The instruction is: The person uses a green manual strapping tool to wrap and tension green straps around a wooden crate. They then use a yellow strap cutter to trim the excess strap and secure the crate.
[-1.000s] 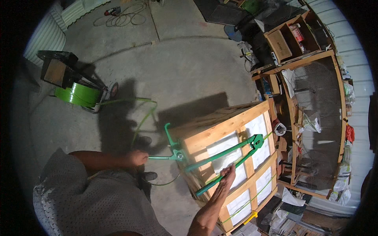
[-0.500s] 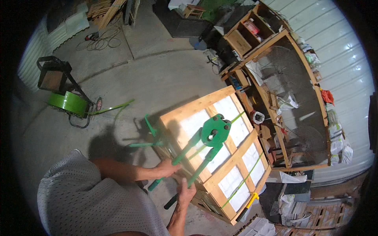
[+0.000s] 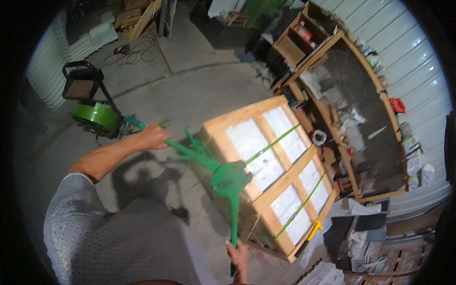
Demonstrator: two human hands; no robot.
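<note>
My left hand (image 3: 154,137) is closed around one long handle of a green strapping sealer (image 3: 230,178). My right hand (image 3: 237,255) grips its other handle, lower down. The handles are spread wide, and the sealer's head hangs over the near edge of a wooden crate (image 3: 273,195); whether it touches the crate is hard to tell. White wrapped contents show between the slats. One green strap (image 3: 271,147) runs across the crate top beyond the sealer, and a second strap (image 3: 303,204) crosses the right part. Another green metal tool (image 3: 194,140) sticks out at the crate's left side, partly behind the sealer.
A yellow-and-black hand tool (image 3: 311,235) lies at the crate's right corner. On the floor at left stands a strap cart (image 3: 85,80) carrying a green strap coil (image 3: 96,117). Wooden shelving (image 3: 349,45) with clutter lines the right. A cable (image 3: 142,52) lies on the far floor.
The sealer has come off the crate top toward me, and its handles have swung wide apart. My left hand moved up and left; my right moved down and slightly right.
</note>
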